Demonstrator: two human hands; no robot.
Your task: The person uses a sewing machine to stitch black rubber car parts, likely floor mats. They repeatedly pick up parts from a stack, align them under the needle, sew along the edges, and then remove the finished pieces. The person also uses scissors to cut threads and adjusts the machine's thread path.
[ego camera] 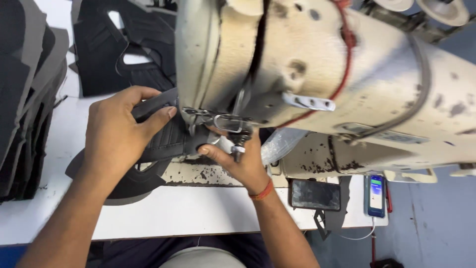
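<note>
My left hand [119, 130] grips a dark grey stitched fabric piece [163, 141] from the left, thumb on top, fingers curled over its far edge. My right hand [243, 161] pinches the same piece from the right, just under the needle and presser foot [225, 124] of a worn cream sewing machine [322, 74]. An orange band sits on my right wrist. The fabric lies on the machine's chipped bed [198, 174], and part of it is hidden behind the machine head.
Stacks of dark cut fabric pieces [25, 94] stand at the left, more [129, 49] lie at the back. Two phones [314, 194] [376, 194] rest on the white table [173, 213] at the right, one with a lit screen and a cable.
</note>
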